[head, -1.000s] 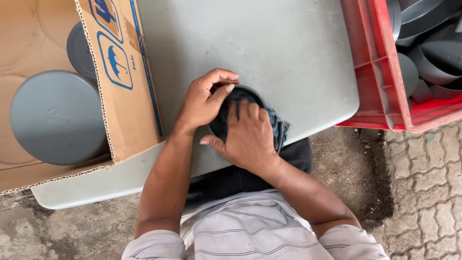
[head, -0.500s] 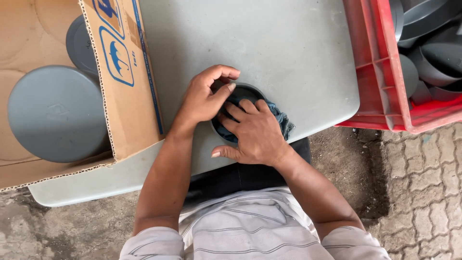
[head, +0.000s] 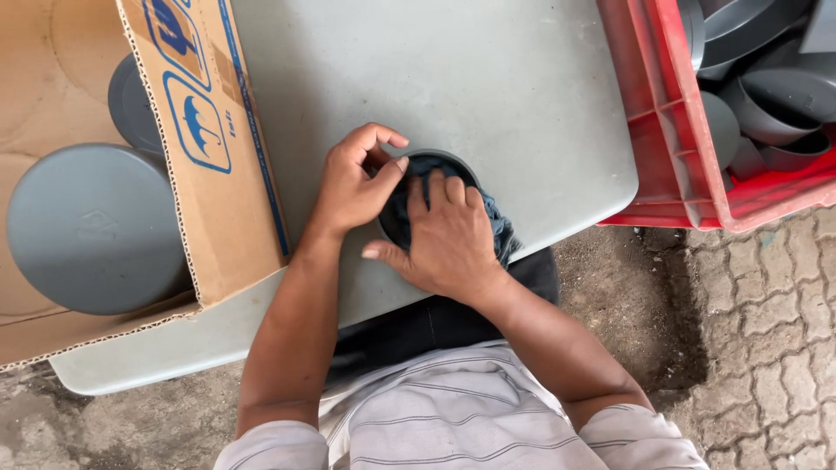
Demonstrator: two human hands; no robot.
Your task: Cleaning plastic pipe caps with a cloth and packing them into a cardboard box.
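A round dark grey plastic cap (head: 454, 160) lies open side up on the pale grey table (head: 453, 78), near its front edge. My left hand (head: 348, 187) grips the cap's left rim between thumb and fingers. My right hand (head: 448, 244) presses a dark blue cloth (head: 499, 224) down into the cap, fingers spread flat over it. Part of the cloth spills over the cap's right side. Most of the cap is hidden under my hands.
A cardboard box (head: 209, 165) at the left holds large grey round caps (head: 91, 226). A red plastic crate (head: 670, 130) at the right holds several more grey caps (head: 766, 91). Paving stones (head: 766, 348) lie below the table edge.
My right hand has rubbed the cloth around inside the cap, swinging right and then back to the left. My left hand kept its hold on the rim.
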